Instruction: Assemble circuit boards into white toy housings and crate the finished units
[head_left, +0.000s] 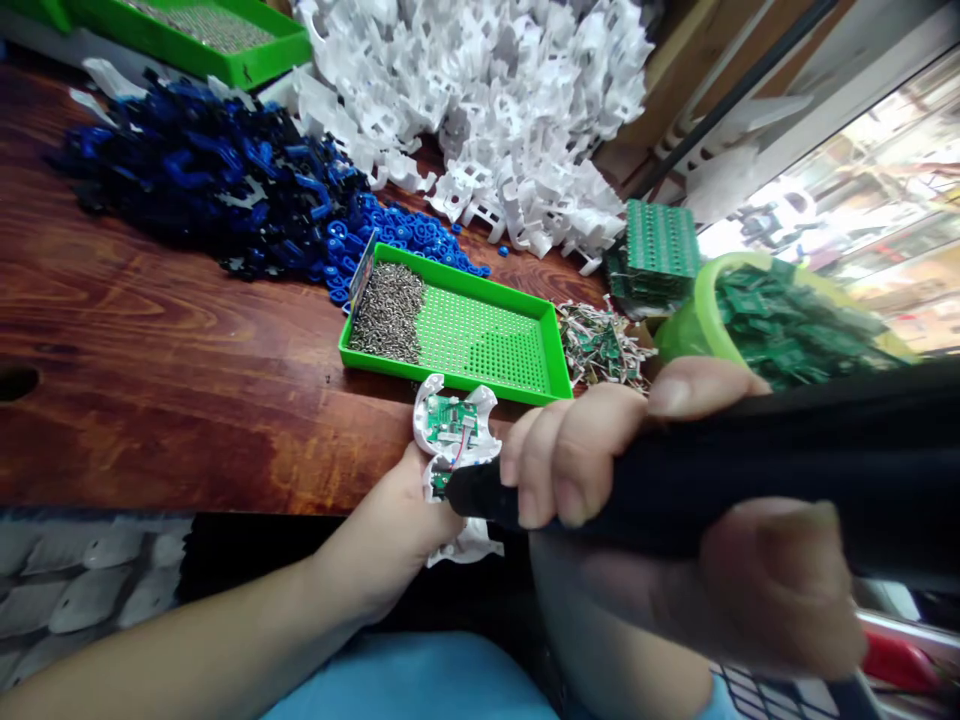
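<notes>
My left hand [405,520] is closed round a white plastic housing [421,415] at the table's front edge. Inside the housing sit a green circuit board [450,415] and a thin red wire. My right hand [600,450] grips a thick black electric screwdriver [750,460], held almost level. Its narrow end points at the lower part of the housing, close to a smaller board there. Whether the tip touches a screw is hidden. Just beyond the housing lies a green perforated tray [495,385] with many small screws [386,315] at its left end.
Blue and black plastic parts [225,180] are heaped at left, with small blue pieces beside them. White housings [480,100] pile up behind. To the right are wired boards [604,345], stacked green panels [660,240] and a yellow-green bucket [705,310] of boards. Another green tray [262,60] stands back left.
</notes>
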